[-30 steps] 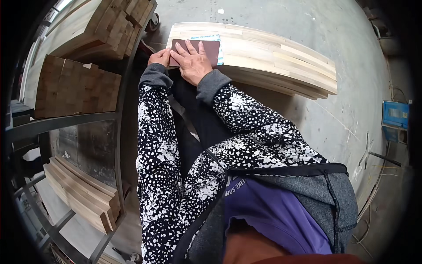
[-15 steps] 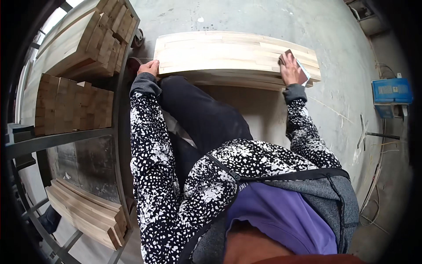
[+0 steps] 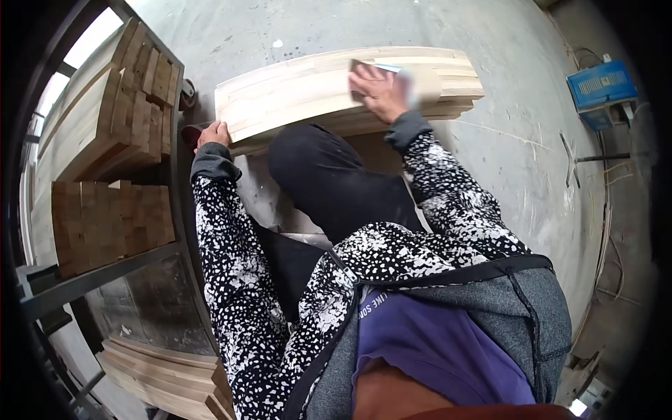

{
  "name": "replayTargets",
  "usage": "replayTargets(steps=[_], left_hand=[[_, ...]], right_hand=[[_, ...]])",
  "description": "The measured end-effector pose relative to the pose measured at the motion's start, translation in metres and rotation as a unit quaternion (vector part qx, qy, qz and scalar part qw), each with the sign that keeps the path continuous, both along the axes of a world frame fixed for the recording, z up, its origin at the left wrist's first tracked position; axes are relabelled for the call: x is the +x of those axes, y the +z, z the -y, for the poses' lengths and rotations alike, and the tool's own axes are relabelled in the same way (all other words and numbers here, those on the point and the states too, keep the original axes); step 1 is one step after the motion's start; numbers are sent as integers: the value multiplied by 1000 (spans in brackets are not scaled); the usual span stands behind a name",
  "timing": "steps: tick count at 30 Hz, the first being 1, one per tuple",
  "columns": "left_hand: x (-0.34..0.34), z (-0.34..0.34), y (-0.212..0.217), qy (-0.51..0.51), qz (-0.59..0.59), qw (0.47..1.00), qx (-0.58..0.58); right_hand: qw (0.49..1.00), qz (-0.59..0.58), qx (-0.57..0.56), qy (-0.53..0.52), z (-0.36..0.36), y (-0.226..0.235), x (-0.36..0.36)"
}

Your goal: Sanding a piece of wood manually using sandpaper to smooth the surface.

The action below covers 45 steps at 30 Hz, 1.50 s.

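Observation:
A pale laminated wood board [image 3: 294, 94] lies lengthwise in front of me, on top of other boards whose edges show below it. My left hand [image 3: 213, 134] grips the near left corner of the board, fingers curled at its edge. My right hand [image 3: 381, 91] lies on the board's top face, right of its middle, pressing down what looks like a folded piece of sandpaper [image 3: 357, 68]. Its dark brown side sticks out past my fingers, and a pale blue edge shows behind them. Motion smears the right side of this hand.
A metal rack [image 3: 105, 259] on my left holds stacked wood blocks [image 3: 112, 220] and, lower down, more boards [image 3: 161, 371]. My bent knee [image 3: 308, 150] is close to the board's near edge. On the right are a blue box [image 3: 602, 84] and a thin metal stand [image 3: 570, 161] on the grey floor.
My right hand has slid left along the board with the sandpaper, from near its right end toward the middle. My left hand stays at the left corner. The whole view has shifted and turned slightly.

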State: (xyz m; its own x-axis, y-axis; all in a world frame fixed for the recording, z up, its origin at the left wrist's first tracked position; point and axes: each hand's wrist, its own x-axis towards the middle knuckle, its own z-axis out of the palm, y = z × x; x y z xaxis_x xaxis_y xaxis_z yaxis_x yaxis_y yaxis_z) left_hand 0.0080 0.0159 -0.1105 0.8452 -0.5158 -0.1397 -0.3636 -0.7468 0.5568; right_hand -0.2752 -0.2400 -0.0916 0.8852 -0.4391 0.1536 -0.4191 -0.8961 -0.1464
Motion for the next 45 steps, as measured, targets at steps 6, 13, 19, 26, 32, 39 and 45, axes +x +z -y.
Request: replayTargets(steps=[6,13,19,26,32,39,45], left_hand=[[33,43,-45,27,102,992,-71],[0,70,-9,54,1,988,-145],[36,45,-37,65,51,988,-128],[9,58,-18,74,42,989,-123],[-13,64,9,106,87,990,-19],[-26,67,16,88,74,993,-35],[-26,58,13,113,80,990,-30]], right_hand=[[951,-4,24,-308,102,3,-129],[995,57,51,63,20,13,-30],[997,69,5,31,36,1,-49],[949,112,-42,-292,166,-3,-203],[994,3,66,-86,120,19,-104],[971,-50,140,187,30,35,-15],[985,19,30,-168,101,19,-73]])
